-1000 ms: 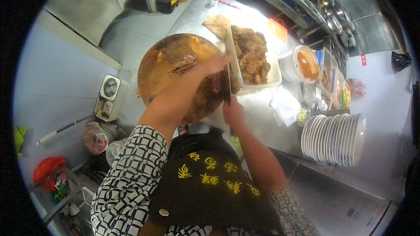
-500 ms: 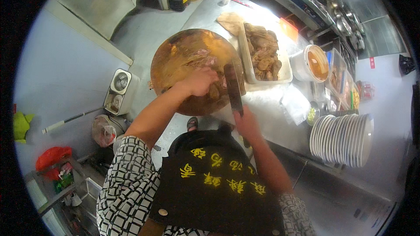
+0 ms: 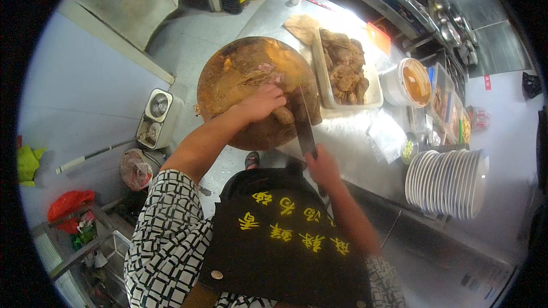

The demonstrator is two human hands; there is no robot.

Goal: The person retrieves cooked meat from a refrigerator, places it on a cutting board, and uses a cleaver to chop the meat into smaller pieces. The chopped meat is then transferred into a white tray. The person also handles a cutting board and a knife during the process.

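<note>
On the round wooden chopping block (image 3: 228,80), my left hand (image 3: 262,102) is closed over a piece of brown cooked meat (image 3: 283,116); its fingertips are partly hidden. Just right of that piece, my right hand (image 3: 323,166) grips a cleaver (image 3: 306,131) by its handle. The cleaver's blade stands nearly on edge over the block's right side, a little apart from my left fingers. Beyond my left hand lie pinkish-brown meat bits (image 3: 267,74) on the wood.
Right of the block stand a white tray (image 3: 374,98) of brown cooked meat and a white bucket (image 3: 395,85) with orange-brown contents. A tan cloth (image 3: 301,27) lies behind. Stacked white plates (image 3: 445,185) stand farther right; a white-and-steel container (image 3: 160,120) is at left.
The cleaver has turned from showing its broad side to being nearly edge-on. The meat piece by my left fingers shows more plainly; my left hand has barely moved.
</note>
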